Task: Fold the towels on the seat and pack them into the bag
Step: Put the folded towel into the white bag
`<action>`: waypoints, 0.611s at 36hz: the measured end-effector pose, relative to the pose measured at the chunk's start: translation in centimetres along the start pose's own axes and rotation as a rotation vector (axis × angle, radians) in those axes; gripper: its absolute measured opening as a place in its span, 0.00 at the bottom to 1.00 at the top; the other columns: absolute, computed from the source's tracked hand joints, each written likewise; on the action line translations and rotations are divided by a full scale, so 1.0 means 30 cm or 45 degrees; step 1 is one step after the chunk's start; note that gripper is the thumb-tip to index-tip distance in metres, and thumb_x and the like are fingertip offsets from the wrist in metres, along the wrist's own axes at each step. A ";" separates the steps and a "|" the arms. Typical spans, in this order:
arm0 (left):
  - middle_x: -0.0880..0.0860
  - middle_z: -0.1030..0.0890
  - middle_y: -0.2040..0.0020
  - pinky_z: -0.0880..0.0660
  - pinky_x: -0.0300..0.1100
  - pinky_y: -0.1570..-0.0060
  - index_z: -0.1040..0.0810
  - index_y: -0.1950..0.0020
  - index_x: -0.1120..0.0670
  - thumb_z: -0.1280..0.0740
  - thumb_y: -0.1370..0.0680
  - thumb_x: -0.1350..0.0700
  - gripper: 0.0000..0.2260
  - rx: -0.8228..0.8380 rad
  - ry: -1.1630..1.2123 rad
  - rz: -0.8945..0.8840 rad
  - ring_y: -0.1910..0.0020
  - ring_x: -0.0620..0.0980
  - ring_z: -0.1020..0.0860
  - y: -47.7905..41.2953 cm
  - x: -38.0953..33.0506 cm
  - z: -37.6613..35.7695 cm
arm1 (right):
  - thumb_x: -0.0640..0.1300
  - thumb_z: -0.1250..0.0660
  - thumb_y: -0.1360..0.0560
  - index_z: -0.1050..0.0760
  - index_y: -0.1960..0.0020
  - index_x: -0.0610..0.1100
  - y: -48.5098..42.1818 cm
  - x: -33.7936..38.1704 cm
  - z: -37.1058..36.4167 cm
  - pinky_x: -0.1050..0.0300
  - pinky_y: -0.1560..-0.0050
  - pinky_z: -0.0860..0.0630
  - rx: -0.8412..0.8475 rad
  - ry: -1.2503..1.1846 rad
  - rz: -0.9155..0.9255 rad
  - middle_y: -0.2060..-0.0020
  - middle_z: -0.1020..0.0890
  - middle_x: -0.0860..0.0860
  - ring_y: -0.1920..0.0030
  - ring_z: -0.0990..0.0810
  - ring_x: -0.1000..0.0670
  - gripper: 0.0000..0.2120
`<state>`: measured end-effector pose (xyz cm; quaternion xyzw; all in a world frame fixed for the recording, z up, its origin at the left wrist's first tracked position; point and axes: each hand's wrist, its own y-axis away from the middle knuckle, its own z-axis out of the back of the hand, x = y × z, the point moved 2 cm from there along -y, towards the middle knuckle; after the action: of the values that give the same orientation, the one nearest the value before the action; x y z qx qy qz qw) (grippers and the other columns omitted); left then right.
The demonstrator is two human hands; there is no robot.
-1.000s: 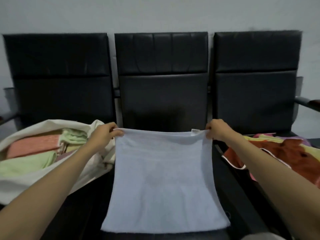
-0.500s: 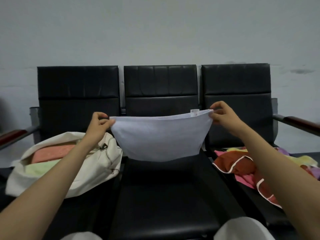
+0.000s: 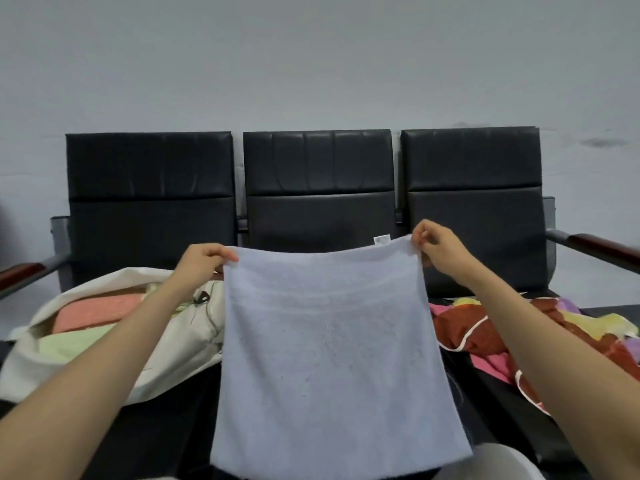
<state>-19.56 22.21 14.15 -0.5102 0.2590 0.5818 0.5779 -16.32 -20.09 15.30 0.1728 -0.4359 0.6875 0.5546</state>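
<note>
Three black seats (image 3: 318, 216) are standing against a grey wall (image 3: 311, 64) across mid-frame. Centre frame, a pale blue towel (image 3: 325, 358) is hanging spread between the left hand (image 3: 202, 259) and right hand (image 3: 438, 252), each pinching a top corner. Lower left, a cream bag (image 3: 180, 358) is lying open, holding a folded pink towel (image 3: 90, 313) and a green towel (image 3: 72, 344).

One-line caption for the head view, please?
The left hand and right hand hold up the pale blue towel by its top corners, between bag and unfolded towels.
</note>
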 end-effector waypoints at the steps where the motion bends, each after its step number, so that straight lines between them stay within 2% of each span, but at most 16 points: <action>1: 0.58 0.18 0.54 0.21 0.34 0.66 0.18 0.59 0.58 0.42 0.23 0.71 0.15 -0.030 0.022 0.012 0.62 0.51 0.21 -0.014 0.017 -0.008 | 0.29 0.46 0.25 0.26 0.64 0.48 -0.010 -0.011 -0.015 0.44 0.60 0.20 0.001 0.020 -0.009 0.60 0.22 0.46 0.57 0.21 0.37 0.19; 2: 0.58 0.18 0.52 0.20 0.37 0.63 0.17 0.58 0.56 0.41 0.23 0.70 0.16 -0.069 0.048 0.010 0.61 0.52 0.20 -0.028 0.026 -0.014 | 0.28 0.46 0.27 0.25 0.67 0.49 -0.021 -0.020 -0.028 0.42 0.55 0.20 -0.025 0.035 -0.004 0.59 0.21 0.48 0.56 0.21 0.37 0.21; 3: 0.58 0.17 0.51 0.20 0.41 0.59 0.16 0.58 0.54 0.41 0.22 0.69 0.17 -0.114 0.078 -0.003 0.59 0.53 0.20 -0.042 0.026 -0.018 | 0.28 0.45 0.28 0.24 0.69 0.50 -0.029 -0.020 -0.034 0.44 0.52 0.21 -0.080 0.044 0.002 0.57 0.21 0.49 0.55 0.21 0.39 0.22; 6: 0.56 0.18 0.50 0.22 0.48 0.52 0.16 0.57 0.47 0.41 0.20 0.64 0.18 -0.238 0.157 -0.079 0.54 0.53 0.20 -0.067 -0.014 -0.026 | 0.29 0.43 0.26 0.21 0.65 0.52 -0.054 -0.001 -0.036 0.54 0.48 0.24 -0.339 -0.089 -0.004 0.50 0.22 0.51 0.49 0.23 0.48 0.22; 9: 0.52 0.18 0.51 0.23 0.43 0.52 0.16 0.52 0.47 0.40 0.19 0.61 0.14 -0.276 0.182 -0.164 0.53 0.49 0.21 -0.064 -0.050 -0.031 | 0.32 0.41 0.23 0.19 0.56 0.53 -0.063 0.016 -0.037 0.62 0.48 0.26 -0.420 -0.238 0.011 0.48 0.20 0.52 0.48 0.23 0.53 0.19; 11: 0.48 0.18 0.52 0.24 0.36 0.55 0.17 0.51 0.47 0.38 0.21 0.62 0.13 -0.242 0.177 -0.166 0.53 0.45 0.21 -0.049 -0.033 -0.031 | 0.35 0.39 0.22 0.18 0.51 0.53 -0.050 0.011 -0.050 0.69 0.52 0.28 -0.359 -0.309 0.033 0.49 0.18 0.52 0.50 0.22 0.55 0.16; 13: 0.48 0.18 0.53 0.26 0.33 0.57 0.17 0.52 0.47 0.37 0.23 0.64 0.14 -0.196 0.129 -0.147 0.56 0.43 0.21 -0.026 0.013 -0.034 | 0.37 0.38 0.22 0.18 0.50 0.53 -0.024 -0.020 -0.070 0.71 0.55 0.26 -0.296 -0.368 0.029 0.51 0.17 0.53 0.52 0.20 0.54 0.14; 14: 0.48 0.18 0.54 0.26 0.33 0.58 0.18 0.52 0.47 0.37 0.23 0.65 0.14 -0.171 0.120 -0.124 0.57 0.41 0.21 -0.010 0.041 -0.037 | 0.37 0.38 0.22 0.17 0.50 0.53 -0.008 -0.045 -0.081 0.69 0.55 0.25 -0.276 -0.383 0.016 0.52 0.16 0.52 0.52 0.19 0.52 0.14; 16: 0.49 0.19 0.54 0.28 0.36 0.55 0.18 0.51 0.50 0.37 0.23 0.65 0.12 -0.110 0.105 -0.068 0.57 0.40 0.22 0.033 0.100 -0.048 | 0.37 0.37 0.24 0.16 0.54 0.55 0.024 -0.109 -0.109 0.57 0.50 0.21 -0.239 -0.395 -0.037 0.54 0.15 0.49 0.51 0.18 0.44 0.15; 18: 0.50 0.18 0.51 0.28 0.39 0.48 0.17 0.50 0.53 0.36 0.23 0.65 0.11 -0.036 0.037 -0.013 0.52 0.43 0.23 0.079 0.166 -0.060 | 0.37 0.37 0.26 0.15 0.58 0.55 0.073 -0.167 -0.144 0.44 0.46 0.20 -0.167 -0.404 -0.110 0.54 0.15 0.49 0.50 0.18 0.44 0.16; 20: 0.50 0.17 0.51 0.26 0.42 0.47 0.16 0.54 0.52 0.36 0.23 0.65 0.12 0.050 -0.017 0.061 0.50 0.46 0.21 0.132 0.234 -0.066 | 0.35 0.37 0.26 0.16 0.59 0.54 0.135 -0.220 -0.178 0.40 0.45 0.21 -0.103 -0.389 -0.156 0.53 0.15 0.51 0.48 0.18 0.47 0.17; 22: 0.52 0.16 0.53 0.22 0.45 0.48 0.15 0.56 0.53 0.34 0.24 0.65 0.11 0.167 -0.007 0.145 0.50 0.50 0.19 0.184 0.289 -0.076 | 0.33 0.38 0.25 0.16 0.57 0.52 0.209 -0.256 -0.203 0.46 0.41 0.23 -0.040 -0.337 -0.151 0.53 0.16 0.55 0.46 0.19 0.52 0.17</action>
<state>-22.43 22.62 4.01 -0.4541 0.3237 0.5970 0.5767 -18.06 -20.02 3.79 0.2784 -0.5049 0.6179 0.5345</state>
